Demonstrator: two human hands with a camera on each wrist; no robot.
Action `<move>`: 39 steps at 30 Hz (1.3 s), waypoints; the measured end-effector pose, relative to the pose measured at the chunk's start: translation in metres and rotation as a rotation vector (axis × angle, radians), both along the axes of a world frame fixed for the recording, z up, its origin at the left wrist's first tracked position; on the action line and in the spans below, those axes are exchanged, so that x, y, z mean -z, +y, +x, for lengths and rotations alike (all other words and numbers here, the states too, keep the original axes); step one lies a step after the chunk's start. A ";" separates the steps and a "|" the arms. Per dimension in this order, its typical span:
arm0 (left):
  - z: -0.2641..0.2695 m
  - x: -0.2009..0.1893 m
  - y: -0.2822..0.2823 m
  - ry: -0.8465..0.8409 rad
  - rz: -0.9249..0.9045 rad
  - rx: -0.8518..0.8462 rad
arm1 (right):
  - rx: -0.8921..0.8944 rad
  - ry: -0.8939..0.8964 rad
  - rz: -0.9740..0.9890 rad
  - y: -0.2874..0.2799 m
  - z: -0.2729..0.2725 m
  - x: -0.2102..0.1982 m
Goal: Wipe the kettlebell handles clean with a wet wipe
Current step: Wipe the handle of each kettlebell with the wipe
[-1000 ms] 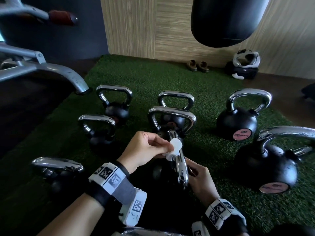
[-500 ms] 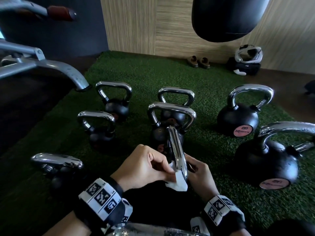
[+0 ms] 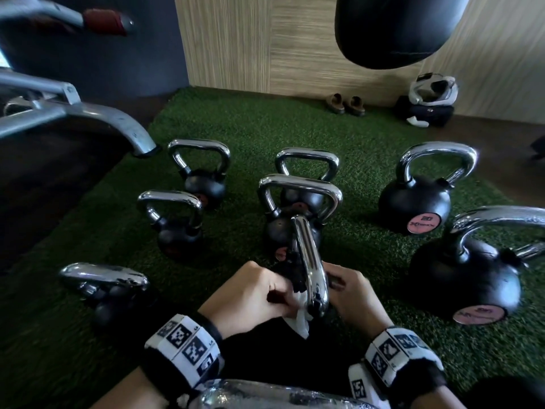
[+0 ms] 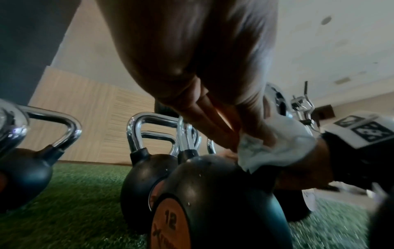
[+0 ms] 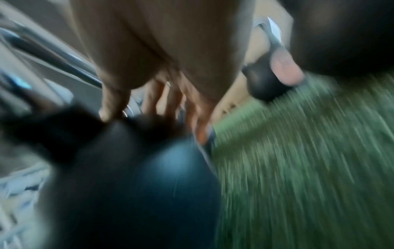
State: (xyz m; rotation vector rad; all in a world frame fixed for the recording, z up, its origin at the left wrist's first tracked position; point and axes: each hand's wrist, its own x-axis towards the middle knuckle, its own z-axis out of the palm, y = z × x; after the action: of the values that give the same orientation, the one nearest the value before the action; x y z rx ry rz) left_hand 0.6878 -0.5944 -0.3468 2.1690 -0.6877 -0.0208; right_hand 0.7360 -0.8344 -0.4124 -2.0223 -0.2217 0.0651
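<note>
While the left hand [image 3: 253,293] is pinching the wet wipe [image 3: 298,321] against the near end of the chrome handle [image 3: 309,267], the right hand [image 3: 352,290] is bracing the 12 kettlebell [image 4: 213,193], grip unclear; next probably calling for rubbing along the handle; other kettlebells are standing across the green turf [image 3: 265,125] toward the far wood-panelled wall [image 3: 250,39]

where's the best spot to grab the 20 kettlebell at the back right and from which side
Take the 20 kettlebell by the flat top bar of its chrome handle, coming from straight above. It stands upright on the turf with the loop open and nothing close beside it.
</note>
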 end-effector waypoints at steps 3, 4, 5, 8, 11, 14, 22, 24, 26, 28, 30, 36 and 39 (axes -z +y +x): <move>0.008 -0.012 0.007 0.015 -0.090 -0.085 | 0.082 -0.124 -0.013 -0.007 -0.003 -0.039; 0.012 -0.017 0.010 0.019 -0.147 -0.126 | 0.097 -0.187 0.019 -0.008 -0.007 -0.055; 0.014 -0.022 0.012 0.029 -0.207 -0.159 | 0.084 -0.247 0.065 -0.008 -0.012 -0.071; 0.019 -0.043 0.013 0.047 -0.316 -0.161 | -0.070 -0.322 0.142 -0.001 -0.025 -0.115; 0.022 -0.062 0.011 0.061 -0.433 -0.142 | -0.159 -0.291 0.132 0.013 -0.029 -0.134; 0.026 -0.071 0.010 0.052 -0.500 -0.154 | -0.135 -0.276 0.192 0.024 -0.027 -0.139; 0.018 -0.084 -0.001 0.261 -0.666 -0.059 | -0.014 -0.202 0.401 0.030 -0.019 -0.131; 0.020 -0.080 -0.001 0.348 -0.732 -0.086 | 0.024 -0.203 0.390 0.029 -0.017 -0.132; 0.026 -0.068 0.002 0.326 -0.597 -0.214 | 0.072 -0.192 0.385 0.022 -0.012 -0.128; 0.033 -0.047 0.010 0.254 -0.191 -0.366 | 0.127 -0.202 0.355 0.012 -0.003 -0.119; 0.037 -0.028 0.012 0.318 0.215 -0.347 | 0.181 -0.217 0.304 0.001 0.003 -0.107; 0.027 0.018 -0.022 0.310 0.624 -0.089 | 0.298 -0.125 0.233 -0.008 0.014 -0.064; 0.022 0.036 -0.039 0.179 0.588 -0.232 | 0.304 -0.063 0.220 -0.007 0.022 -0.048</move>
State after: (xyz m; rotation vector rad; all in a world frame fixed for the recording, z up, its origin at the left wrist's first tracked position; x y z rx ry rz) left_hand 0.7102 -0.6338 -0.3826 2.7545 -0.3453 -0.3274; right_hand 0.7581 -0.8413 -0.3645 -1.8188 0.0402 -0.2064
